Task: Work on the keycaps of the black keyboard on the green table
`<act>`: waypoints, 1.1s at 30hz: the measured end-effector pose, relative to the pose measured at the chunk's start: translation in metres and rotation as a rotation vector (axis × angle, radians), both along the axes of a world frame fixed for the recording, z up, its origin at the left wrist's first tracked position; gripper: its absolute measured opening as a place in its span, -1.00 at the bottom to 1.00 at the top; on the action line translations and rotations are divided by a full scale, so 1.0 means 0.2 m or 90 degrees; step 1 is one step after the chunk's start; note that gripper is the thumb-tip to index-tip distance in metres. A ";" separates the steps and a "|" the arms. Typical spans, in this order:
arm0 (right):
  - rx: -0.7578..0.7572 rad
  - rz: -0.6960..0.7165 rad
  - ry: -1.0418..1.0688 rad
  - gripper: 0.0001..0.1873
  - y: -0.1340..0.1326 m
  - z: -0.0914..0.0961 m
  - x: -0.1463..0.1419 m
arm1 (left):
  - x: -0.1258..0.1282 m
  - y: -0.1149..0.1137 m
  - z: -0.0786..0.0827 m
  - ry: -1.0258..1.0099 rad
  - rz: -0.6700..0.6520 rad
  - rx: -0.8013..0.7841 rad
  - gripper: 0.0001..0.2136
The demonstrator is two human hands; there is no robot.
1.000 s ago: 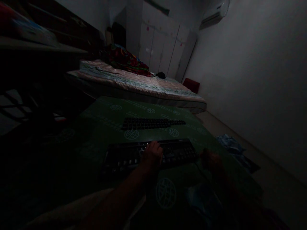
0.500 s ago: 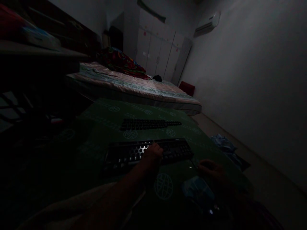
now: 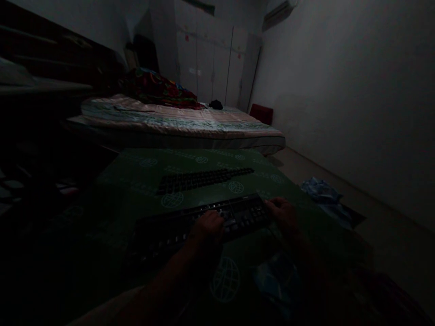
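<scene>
The room is very dark. A black keyboard frame (image 3: 176,228) lies on a green cloth (image 3: 142,176) with globe prints. My left hand (image 3: 208,228) rests on its middle, fingers curled down onto it. My right hand (image 3: 283,213) grips the keyboard's right end. Farther back on the cloth lies a long dark row of loose keycaps (image 3: 204,179). Whether the left fingers hold anything is hidden in the gloom.
A bluish cloth (image 3: 278,280) lies near my right forearm. Behind the green cloth stands a bed (image 3: 190,124) with a colourful blanket (image 3: 159,88). White wardrobes (image 3: 210,59) fill the far wall. A blue bundle (image 3: 319,190) lies on the floor at the right.
My right hand has moved up from the cloth near the bluish rag to the keyboard's right end. The view has swung left and levelled. My left hand stays on the keyboard.
</scene>
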State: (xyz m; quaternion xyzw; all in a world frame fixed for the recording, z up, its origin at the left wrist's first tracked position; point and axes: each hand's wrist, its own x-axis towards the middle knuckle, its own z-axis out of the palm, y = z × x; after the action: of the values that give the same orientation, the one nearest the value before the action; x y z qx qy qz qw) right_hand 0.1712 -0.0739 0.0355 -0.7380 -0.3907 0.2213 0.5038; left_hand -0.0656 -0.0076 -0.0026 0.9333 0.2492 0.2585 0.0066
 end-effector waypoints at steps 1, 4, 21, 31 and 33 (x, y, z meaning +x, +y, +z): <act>-0.014 -0.007 -0.016 -0.70 0.04 -0.01 0.01 | 0.01 0.00 0.02 -0.007 -0.003 -0.001 -0.92; -0.047 0.001 -0.061 -0.73 0.12 -0.03 0.01 | 0.05 0.02 0.07 0.028 0.000 -0.037 -0.93; -0.115 0.102 -0.210 -0.82 0.20 -0.04 -0.01 | 0.44 0.19 0.17 0.170 0.032 -0.218 -0.83; -0.118 0.132 -0.180 -0.86 0.23 -0.11 -0.02 | 0.51 0.16 0.05 0.089 -0.023 -0.218 -0.79; -0.108 0.140 -0.183 -0.85 0.23 -0.13 -0.02 | 0.51 0.15 0.02 0.078 -0.010 -0.227 -0.75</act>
State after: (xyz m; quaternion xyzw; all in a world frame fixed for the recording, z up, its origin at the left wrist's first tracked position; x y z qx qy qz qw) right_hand 0.1677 -0.0283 0.0094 -0.7545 -0.5167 0.1996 0.3520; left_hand 0.0373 0.0216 0.0012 0.9332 0.2839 0.1528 0.1585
